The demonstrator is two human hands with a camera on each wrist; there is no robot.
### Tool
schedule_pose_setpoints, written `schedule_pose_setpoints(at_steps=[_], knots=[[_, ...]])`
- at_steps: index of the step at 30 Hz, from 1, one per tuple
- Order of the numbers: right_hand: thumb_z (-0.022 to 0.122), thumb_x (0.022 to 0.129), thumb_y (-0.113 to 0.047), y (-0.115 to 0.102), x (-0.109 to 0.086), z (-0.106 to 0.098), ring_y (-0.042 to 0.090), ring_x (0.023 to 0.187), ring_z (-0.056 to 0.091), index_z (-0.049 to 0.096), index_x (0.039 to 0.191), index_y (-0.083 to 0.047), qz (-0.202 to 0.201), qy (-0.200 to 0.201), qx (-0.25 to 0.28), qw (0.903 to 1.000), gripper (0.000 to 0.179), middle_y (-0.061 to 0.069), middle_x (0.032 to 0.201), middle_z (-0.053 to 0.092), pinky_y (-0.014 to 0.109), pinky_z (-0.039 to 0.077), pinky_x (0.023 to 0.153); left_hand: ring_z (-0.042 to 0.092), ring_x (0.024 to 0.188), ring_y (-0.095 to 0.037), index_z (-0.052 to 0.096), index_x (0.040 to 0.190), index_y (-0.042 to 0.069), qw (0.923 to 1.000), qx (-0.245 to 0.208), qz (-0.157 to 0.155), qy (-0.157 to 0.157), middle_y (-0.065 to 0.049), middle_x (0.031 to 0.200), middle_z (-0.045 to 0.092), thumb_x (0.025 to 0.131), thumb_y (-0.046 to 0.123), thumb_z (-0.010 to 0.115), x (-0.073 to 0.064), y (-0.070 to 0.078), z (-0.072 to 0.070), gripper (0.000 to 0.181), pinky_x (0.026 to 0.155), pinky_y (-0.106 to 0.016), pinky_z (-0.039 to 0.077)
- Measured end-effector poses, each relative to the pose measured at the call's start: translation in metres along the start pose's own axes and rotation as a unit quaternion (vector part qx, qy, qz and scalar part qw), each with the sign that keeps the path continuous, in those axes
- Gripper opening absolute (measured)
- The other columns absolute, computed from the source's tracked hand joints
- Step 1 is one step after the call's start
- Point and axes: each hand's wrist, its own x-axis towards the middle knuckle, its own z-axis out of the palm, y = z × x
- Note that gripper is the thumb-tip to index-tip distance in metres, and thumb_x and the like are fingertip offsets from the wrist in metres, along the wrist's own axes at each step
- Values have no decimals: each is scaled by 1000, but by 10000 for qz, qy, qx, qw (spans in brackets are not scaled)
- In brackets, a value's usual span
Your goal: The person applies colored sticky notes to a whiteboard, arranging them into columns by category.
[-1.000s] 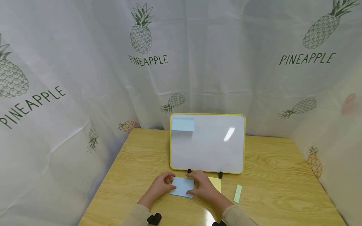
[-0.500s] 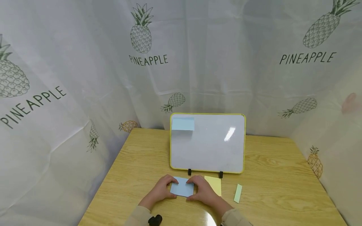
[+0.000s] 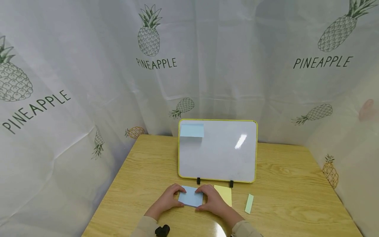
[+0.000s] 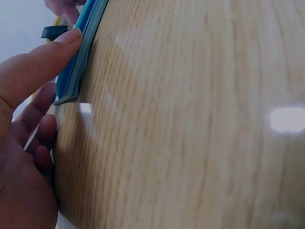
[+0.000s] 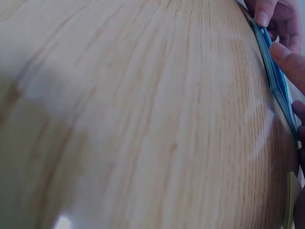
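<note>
A pad of blue sticky notes (image 3: 190,196) lies on the table in front of the whiteboard. My left hand (image 3: 167,199) grips its left edge, with the thumb at the near corner and the fingertips at the far one. At the right edge, my right hand (image 3: 213,200) holds the pad the same way. The left wrist view shows the pad's layered side (image 4: 82,57) with the left thumb pressed on it. In the right wrist view, the sheets of the pad (image 5: 269,67) are slightly parted, and both thumbs are close to them.
A yellow-framed whiteboard (image 3: 219,154) stands behind the hands on black feet, with a light blue note (image 3: 192,130) at its upper left. A yellow note pad (image 3: 224,194) and a narrow green strip (image 3: 249,203) lie to the right on the wooden table (image 3: 284,174).
Both hands have closed in on the pad's edges, the left thumb moving from its top to the near corner. The last half second shows hardly any movement.
</note>
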Motion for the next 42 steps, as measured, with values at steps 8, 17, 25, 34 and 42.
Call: schedule_pose_setpoints(at_steps=[8, 17, 25, 34, 42], knots=[[87, 65, -49, 1, 1, 0, 17, 107, 51, 64, 112, -20, 15, -80, -57, 10000, 60, -8, 115, 60, 38, 43, 92, 49, 94, -12, 65, 111, 16, 9997, -243, 37, -57, 4, 108, 57, 77, 18, 85, -2, 2, -4, 39, 85, -30, 43], [86, 71, -43, -2, 4, -6, 18, 109, 54, 66, 112, -22, 260, -271, -126, 9992, 50, -7, 117, 62, 39, 44, 94, 48, 95, -16, 65, 113, 18, 9973, -631, -384, -7, 3, 113, 57, 77, 22, 85, -1, -1, -3, 41, 86, -32, 42], [81, 81, -28, -2, 8, -6, 11, 100, 55, 69, 105, -23, 470, -347, 259, 9980, 28, -13, 104, 64, 35, 45, 90, 43, 91, -17, 63, 116, 15, 9960, -750, -439, 210, 1, 106, 52, 79, 16, 83, -2, 0, -2, 42, 79, -29, 39], [71, 86, -7, -5, 12, -2, 6, 75, 57, 67, 103, -15, 839, -210, 1144, 9897, 20, -12, 80, 63, 27, 48, 70, 42, 86, -17, 59, 125, 9, 9976, -406, -305, 473, -4, 108, 48, 76, 8, 84, -3, 4, 1, 55, 72, -27, 38], [66, 90, -2, -4, 17, -3, 11, 78, 55, 64, 100, -13, 1088, 2, 1642, 9804, 15, -4, 88, 62, 26, 47, 68, 42, 85, -15, 56, 129, 12, 9972, -350, -475, 460, -3, 111, 45, 75, 7, 84, -1, 3, 4, 61, 74, -29, 37]])
